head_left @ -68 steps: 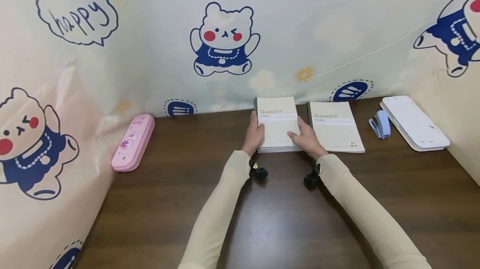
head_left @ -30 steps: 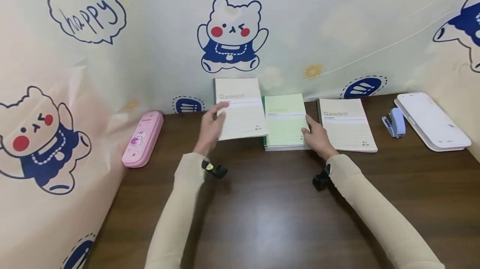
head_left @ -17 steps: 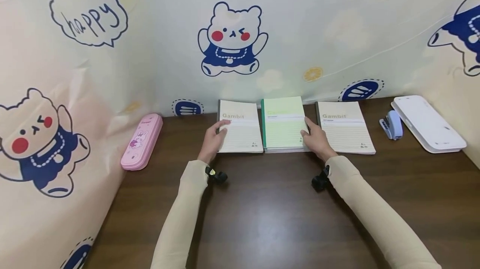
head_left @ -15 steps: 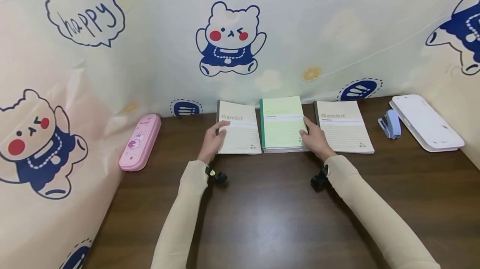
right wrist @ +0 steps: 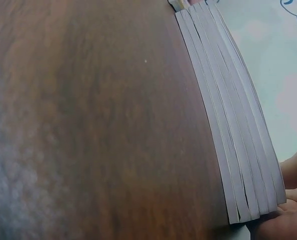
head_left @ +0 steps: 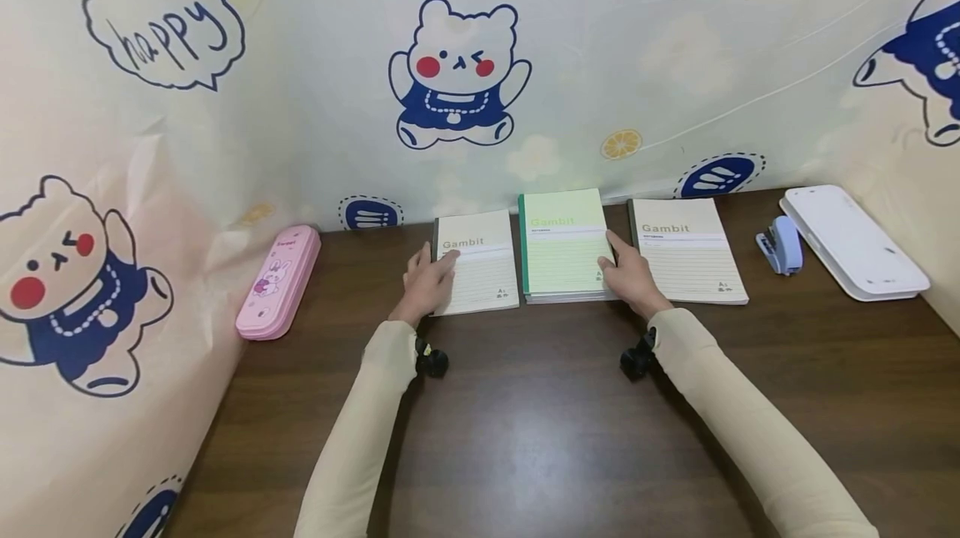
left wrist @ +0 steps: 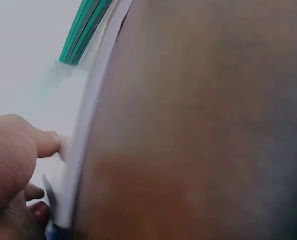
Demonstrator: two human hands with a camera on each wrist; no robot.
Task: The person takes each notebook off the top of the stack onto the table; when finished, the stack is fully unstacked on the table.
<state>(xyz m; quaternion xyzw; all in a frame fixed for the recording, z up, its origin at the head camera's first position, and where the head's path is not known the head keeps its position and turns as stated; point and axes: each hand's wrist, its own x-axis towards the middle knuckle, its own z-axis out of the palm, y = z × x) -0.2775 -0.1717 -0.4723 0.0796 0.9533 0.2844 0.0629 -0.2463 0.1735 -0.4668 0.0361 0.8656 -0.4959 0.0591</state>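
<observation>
In the head view my left hand (head_left: 427, 284) grips the spine side of a cream Gambit notebook (head_left: 483, 279) on the table. Its thumb (left wrist: 48, 143) reaches over the cover, and the other fingers are beside the dark spine in the left wrist view. To the right stands a stack of notebooks with a green cover (head_left: 566, 263) on top. My right hand (head_left: 633, 275) holds this stack by its right edge, thumb on the cover. Several page blocks (right wrist: 233, 115) show one above another in the right wrist view. A second cream notebook (head_left: 693, 271) lies right of that hand.
A blue stapler (head_left: 783, 246) and a white case (head_left: 855, 246) are at the far right. On the left lies a pink pencil case (head_left: 277, 284). A patterned cloth (head_left: 315, 87) hangs along the table's (head_left: 525, 438) back and sides.
My left hand took the cream notebook off the stack and laid it to the left, uncovering the green one. Over the last half second that notebook turned slightly and shifted nearer me.
</observation>
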